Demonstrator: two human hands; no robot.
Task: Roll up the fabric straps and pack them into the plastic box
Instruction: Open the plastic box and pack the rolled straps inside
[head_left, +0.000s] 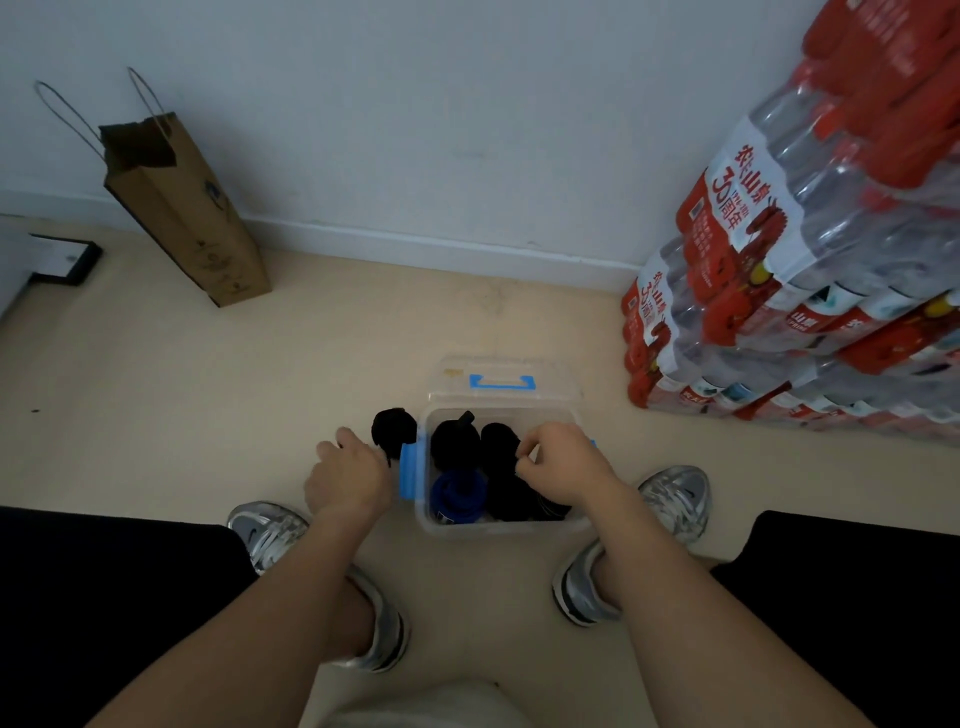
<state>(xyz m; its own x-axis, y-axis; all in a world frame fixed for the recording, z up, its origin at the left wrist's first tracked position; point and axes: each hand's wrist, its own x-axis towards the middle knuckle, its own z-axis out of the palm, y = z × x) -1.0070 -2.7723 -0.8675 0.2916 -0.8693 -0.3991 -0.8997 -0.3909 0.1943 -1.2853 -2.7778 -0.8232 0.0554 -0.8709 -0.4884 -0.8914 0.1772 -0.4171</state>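
A clear plastic box with blue latches stands on the floor between my feet. Its lid with a blue handle lies behind it. Inside are rolled black straps and a rolled blue strap. My right hand reaches into the box, fingers curled and pinching a black strap roll. My left hand is just left of the box, beside its blue latch. A rolled black strap lies on the floor just beyond that hand; whether the fingers hold it is hidden.
A brown paper bag leans against the wall at the back left. Stacked packs of bottled water fill the right side. My two silver shoes flank the box. A dark flat object lies at far left.
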